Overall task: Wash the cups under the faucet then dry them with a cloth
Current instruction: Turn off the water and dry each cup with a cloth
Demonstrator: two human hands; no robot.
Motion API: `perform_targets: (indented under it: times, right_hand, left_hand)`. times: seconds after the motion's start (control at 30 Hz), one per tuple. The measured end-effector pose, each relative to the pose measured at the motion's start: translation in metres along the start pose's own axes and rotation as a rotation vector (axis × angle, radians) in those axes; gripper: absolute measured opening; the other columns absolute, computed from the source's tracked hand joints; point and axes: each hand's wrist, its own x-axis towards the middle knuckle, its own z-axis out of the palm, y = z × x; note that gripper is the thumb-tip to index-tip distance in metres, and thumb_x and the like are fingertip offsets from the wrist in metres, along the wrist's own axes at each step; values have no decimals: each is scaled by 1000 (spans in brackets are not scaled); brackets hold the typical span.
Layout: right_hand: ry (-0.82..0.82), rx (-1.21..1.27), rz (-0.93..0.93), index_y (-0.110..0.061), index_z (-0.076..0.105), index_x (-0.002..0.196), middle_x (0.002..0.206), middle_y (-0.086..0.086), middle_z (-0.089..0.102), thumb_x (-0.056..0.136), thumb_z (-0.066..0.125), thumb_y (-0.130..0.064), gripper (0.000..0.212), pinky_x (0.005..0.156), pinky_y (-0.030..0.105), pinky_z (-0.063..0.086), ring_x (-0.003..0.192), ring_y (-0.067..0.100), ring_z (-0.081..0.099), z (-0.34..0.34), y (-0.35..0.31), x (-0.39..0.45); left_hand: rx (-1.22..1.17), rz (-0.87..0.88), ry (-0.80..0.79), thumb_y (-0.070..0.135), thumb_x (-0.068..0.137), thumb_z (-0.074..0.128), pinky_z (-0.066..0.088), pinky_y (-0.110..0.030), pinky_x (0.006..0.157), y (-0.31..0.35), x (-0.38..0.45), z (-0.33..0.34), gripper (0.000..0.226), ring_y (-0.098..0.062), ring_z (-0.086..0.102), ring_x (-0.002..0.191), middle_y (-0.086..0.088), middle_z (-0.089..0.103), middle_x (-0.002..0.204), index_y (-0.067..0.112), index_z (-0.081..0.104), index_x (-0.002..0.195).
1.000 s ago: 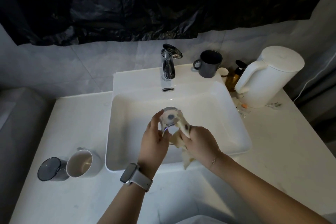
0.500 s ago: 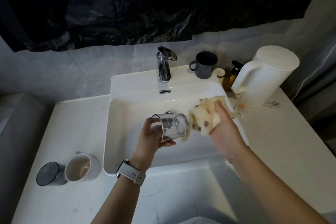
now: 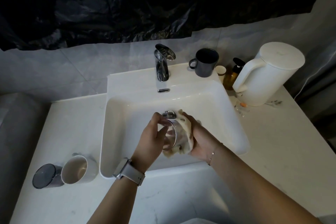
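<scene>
Over the white sink (image 3: 234, 127) my left hand (image 3: 151, 139) grips a clear glass cup (image 3: 171, 135), held on its side with the mouth toward me. My right hand (image 3: 199, 135) grips a beige spotted cloth (image 3: 185, 138) and presses it around the far end of the glass. The chrome faucet (image 3: 162, 65) stands at the back of the basin with no water visible. A white mug (image 3: 77, 169) and a dark cup (image 3: 46, 175) sit on the counter at the left. A dark grey mug (image 3: 205, 62) stands on the sink ledge at the back right.
A white kettle (image 3: 267, 76) stands on the counter at the right, with an amber pump bottle (image 3: 232, 74) and a small paper cup (image 3: 221, 72) beside it. Small bits of litter (image 3: 243, 105) lie near the kettle. Black plastic sheeting (image 3: 145, 5) covers the wall above.
My right hand, which had swung out to the right with the cloth, has come back and wrapped it around the glass. The glass has turned in my left hand.
</scene>
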Motion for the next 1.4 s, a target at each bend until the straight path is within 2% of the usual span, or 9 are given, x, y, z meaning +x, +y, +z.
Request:
perform_targets:
  times: [0.17,0.33,0.43,0.6,0.73,0.97,1.17,1.3,1.4]
  right_hand:
    - [60,67,-91,-10,63,117,99,13,61,96,47,-45,44,70,37,54,86,27,64,-8,4,5]
    - [215,70,-227,-13,63,102,95,10,67,86,57,-48,39,82,45,52,83,27,63,-11,7,6]
    - [282,-49,-309,-15,62,96,98,14,62,88,49,-52,40,85,49,48,90,29,59,-6,4,6]
    - [338,-138,-383,-20,59,108,97,4,67,98,36,-51,41,66,28,49,89,15,63,8,6,-1]
    - [270,-185,-482,-33,54,88,86,-12,60,99,38,-46,23,54,10,43,77,-1,56,7,2,-18]
    - [166,-587,-703,-34,58,101,91,-15,68,97,49,-31,10,86,26,51,99,10,65,-16,22,-23]
    - [67,-677,-749,-23,44,140,137,-19,52,101,43,-19,39,104,14,36,127,-5,46,-8,13,-35]
    - [26,-399,-584,-14,57,117,109,20,63,98,44,-34,31,71,5,46,93,6,67,-6,-3,-36]
    - [59,-415,-534,-26,55,106,102,-14,64,98,46,-26,12,70,-1,41,83,-13,63,3,27,-43]
  left_hand:
    - [96,60,-45,2,95,52,47,-18,63,-6,7,-1,30,-8,59,68,2,60,100,31,43,96]
    - [115,133,249,42,91,54,37,-9,88,5,-9,2,11,-3,54,104,23,58,107,37,56,101]
    - [68,66,172,66,88,45,29,0,92,12,-17,13,43,12,43,114,33,50,116,34,64,109]
    - [43,58,337,37,100,51,37,-4,83,14,-16,28,24,7,47,101,3,43,118,19,67,97]
    - [-432,-78,126,38,97,43,53,-28,78,28,-20,29,32,-8,66,86,-10,67,95,15,64,96]
    - [-834,-376,153,42,105,34,52,-41,78,31,-11,19,53,-24,68,82,-11,73,89,17,70,75]
    - [-858,-515,102,36,105,39,56,-36,65,35,-13,14,45,-16,62,64,-4,67,72,11,61,75]
    - [-887,-532,90,36,105,39,58,-47,78,37,-17,14,42,-28,67,80,-12,70,80,9,60,80]
    - [-891,-538,181,38,104,39,50,-27,53,30,-9,7,43,-17,66,60,-5,70,69,12,58,76]
